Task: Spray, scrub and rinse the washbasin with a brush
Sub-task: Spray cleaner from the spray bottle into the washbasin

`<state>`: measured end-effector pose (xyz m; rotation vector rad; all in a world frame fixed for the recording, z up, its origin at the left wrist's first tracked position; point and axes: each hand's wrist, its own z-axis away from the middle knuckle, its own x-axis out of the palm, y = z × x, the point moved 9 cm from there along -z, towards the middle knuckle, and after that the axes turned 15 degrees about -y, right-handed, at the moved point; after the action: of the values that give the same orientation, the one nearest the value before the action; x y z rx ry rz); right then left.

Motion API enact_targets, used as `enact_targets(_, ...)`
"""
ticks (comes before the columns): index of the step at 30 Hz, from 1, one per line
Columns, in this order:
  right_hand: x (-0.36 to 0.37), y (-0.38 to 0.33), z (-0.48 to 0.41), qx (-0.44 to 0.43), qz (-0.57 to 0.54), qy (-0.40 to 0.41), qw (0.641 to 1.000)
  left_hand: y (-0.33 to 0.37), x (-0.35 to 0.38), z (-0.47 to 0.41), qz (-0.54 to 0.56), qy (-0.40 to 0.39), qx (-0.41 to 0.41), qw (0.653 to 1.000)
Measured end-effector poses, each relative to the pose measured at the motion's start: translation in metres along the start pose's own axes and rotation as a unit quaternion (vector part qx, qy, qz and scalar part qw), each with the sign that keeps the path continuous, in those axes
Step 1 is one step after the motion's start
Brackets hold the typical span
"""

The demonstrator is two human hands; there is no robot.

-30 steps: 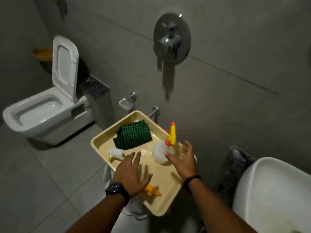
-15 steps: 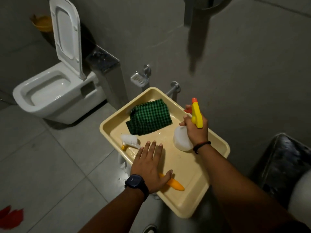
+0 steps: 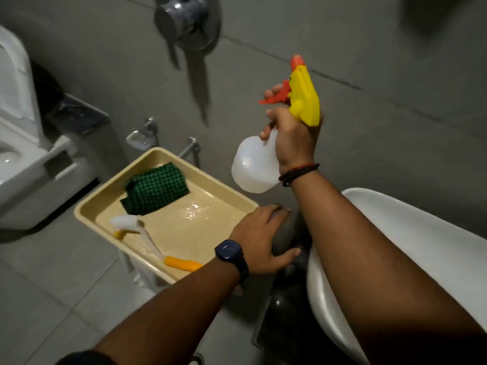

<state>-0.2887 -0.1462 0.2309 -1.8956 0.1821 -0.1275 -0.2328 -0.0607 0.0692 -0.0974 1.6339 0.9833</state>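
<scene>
My right hand (image 3: 293, 142) grips the neck of a spray bottle (image 3: 254, 167) with a white body and a yellow and red trigger head, held in the air between the tray and the white washbasin (image 3: 411, 233) at the right. My left hand (image 3: 261, 241) hovers with fingers spread over the right corner of the beige tray (image 3: 87, 206), holding nothing. In the tray lies a brush (image 3: 147, 238) with white bristles and an orange handle, beside a folded green checked cloth (image 3: 155, 192).
A white toilet (image 3: 23, 154) with its lid up stands at the left. A shower mixer (image 3: 188, 19), a soap holder (image 3: 138, 138) and a tap (image 3: 191, 147) are fixed to the grey tiled wall. A dark bin bag (image 3: 287, 299) sits below the basin.
My right hand has lifted the spray bottle off the tray and carried it up and to the right. My left hand has come off the brush handle and moved right.
</scene>
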Motion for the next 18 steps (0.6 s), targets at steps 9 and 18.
enact_targets(9, -0.158, -0.103, 0.111, 0.033, 0.130, 0.031, 0.990, 0.097, 0.061, -0.015, -0.070, -0.066, -0.071, 0.993)
enact_targets(18, -0.298, -0.049, 0.262, 0.352, 0.221, 0.047, 0.908, 0.152, 0.103, -0.013, -0.147, -0.112, -0.094, 0.978)
